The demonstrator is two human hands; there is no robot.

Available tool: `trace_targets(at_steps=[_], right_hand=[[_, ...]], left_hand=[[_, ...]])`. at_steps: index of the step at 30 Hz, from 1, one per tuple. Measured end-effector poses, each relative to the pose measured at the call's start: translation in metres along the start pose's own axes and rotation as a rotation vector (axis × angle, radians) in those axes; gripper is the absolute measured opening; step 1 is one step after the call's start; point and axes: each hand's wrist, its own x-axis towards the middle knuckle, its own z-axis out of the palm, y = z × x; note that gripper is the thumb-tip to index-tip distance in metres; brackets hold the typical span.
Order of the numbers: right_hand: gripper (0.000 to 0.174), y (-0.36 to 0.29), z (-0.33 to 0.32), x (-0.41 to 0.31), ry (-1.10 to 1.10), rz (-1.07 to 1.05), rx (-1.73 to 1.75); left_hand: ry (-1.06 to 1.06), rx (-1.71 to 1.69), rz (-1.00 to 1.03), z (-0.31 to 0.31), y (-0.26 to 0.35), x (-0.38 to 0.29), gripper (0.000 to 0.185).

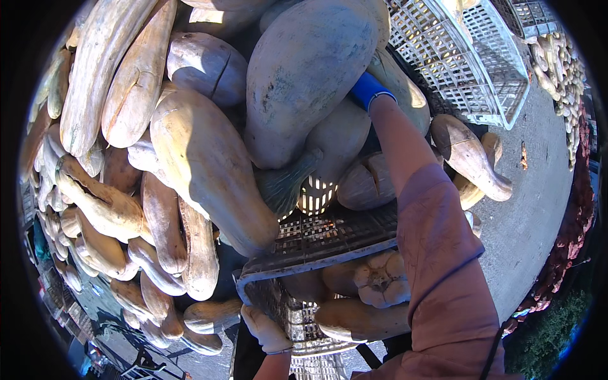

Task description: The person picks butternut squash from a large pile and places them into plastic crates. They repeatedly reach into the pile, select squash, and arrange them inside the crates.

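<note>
My left hand (266, 330), in a pale glove, is at the near left corner of a slatted plastic crate (327, 262), its fingers curled against the side. Inside the crate lie several tan squashes, among them a ribbed one (382, 280) with its end facing up. My right arm stretches forward across the crate. Only the blue cuff of my right hand's glove (371, 91) shows, close against a large pale squash (308, 71); the fingers are hidden behind it. Left of that, a long squash (204, 161) slants down to the crate's far rim.
A heap of long-necked squashes (104, 209) spreads across the left. Grey plastic crates (456, 61) stand at the upper right. Several squashes (470, 152) lie on the pavement (536, 199) beyond my right arm. Farther right are another squash pile (560, 80) and reddish sacks (555, 266).
</note>
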Motion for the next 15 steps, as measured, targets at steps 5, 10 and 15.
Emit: trace_targets(at_steps=[5, 10, 15], right_hand=[[0.056, 0.017, 0.003, 0.042, -0.021, 0.009, -0.013], [0.057, 0.033, 0.001, 0.042, -0.046, 0.007, 0.015], [0.059, 0.053, -0.02, 0.027, -0.099, 0.018, 0.065]], left_hand=[[-0.083, -0.154, -0.062, -0.005, -0.015, 0.008, 0.03], [-0.092, 0.068, 0.009, -0.01, -0.014, 0.008, 0.032], [-0.049, 0.135, 0.144, -0.009, -0.036, 0.017, 0.033]])
